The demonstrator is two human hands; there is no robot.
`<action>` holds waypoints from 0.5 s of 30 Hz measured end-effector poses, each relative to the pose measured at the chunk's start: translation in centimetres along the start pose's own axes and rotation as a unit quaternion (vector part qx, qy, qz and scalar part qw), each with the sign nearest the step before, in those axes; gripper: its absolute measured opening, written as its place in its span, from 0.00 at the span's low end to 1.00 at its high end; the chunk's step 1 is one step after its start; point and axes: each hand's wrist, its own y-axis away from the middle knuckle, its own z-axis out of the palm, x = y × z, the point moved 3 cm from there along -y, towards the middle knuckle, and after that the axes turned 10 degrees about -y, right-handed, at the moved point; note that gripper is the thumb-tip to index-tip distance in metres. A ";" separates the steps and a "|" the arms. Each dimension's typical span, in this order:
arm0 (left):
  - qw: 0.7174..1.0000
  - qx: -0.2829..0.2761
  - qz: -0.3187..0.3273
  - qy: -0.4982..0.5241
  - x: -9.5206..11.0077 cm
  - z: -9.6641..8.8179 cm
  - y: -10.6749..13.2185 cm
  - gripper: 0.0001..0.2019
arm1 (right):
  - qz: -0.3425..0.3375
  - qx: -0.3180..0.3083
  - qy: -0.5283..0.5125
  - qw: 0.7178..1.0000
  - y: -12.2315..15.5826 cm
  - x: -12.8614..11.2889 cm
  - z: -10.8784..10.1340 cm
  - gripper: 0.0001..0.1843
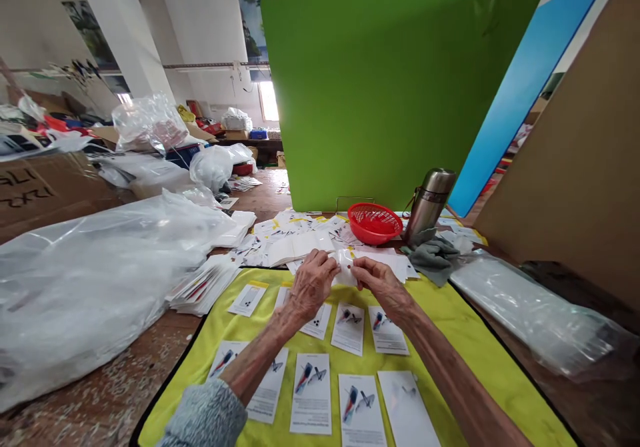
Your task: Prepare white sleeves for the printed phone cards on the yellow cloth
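Note:
My left hand (313, 284) and my right hand (379, 280) are both closed in a pinch on a small clear plastic sleeve (346, 263), held between them above the far edge of a yellow-green mat (450, 313). Several white printed cards (311, 391) lie in rows on the mat under my forearms. Just beyond my hands sits a stack of white cards and sleeves (299, 245).
A red plastic basket (375, 223), a steel flask (430, 203) and a grey cloth (434, 255) stand behind the mat before a green board (390, 87). Large clear plastic bags (85, 280) fill the left. A fanned card pile (203, 288) lies beside the mat; a clear bag (535, 313) lies right.

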 end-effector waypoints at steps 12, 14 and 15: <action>0.833 -0.062 -0.188 0.516 0.5 0.0 1.1 0.13 | -0.043 -0.040 0.103 0.993 1.1 -1.1 1.5 0.18; 0.797 -0.071 -0.204 0.564 0.5 0.0 1.2 0.18 | -0.057 -0.043 0.136 0.988 1.4 -1.1 1.8 0.18; 0.787 -0.075 -0.209 0.575 0.4 0.0 1.3 0.19 | -0.057 -0.046 0.141 0.987 1.4 -1.2 2.0 0.18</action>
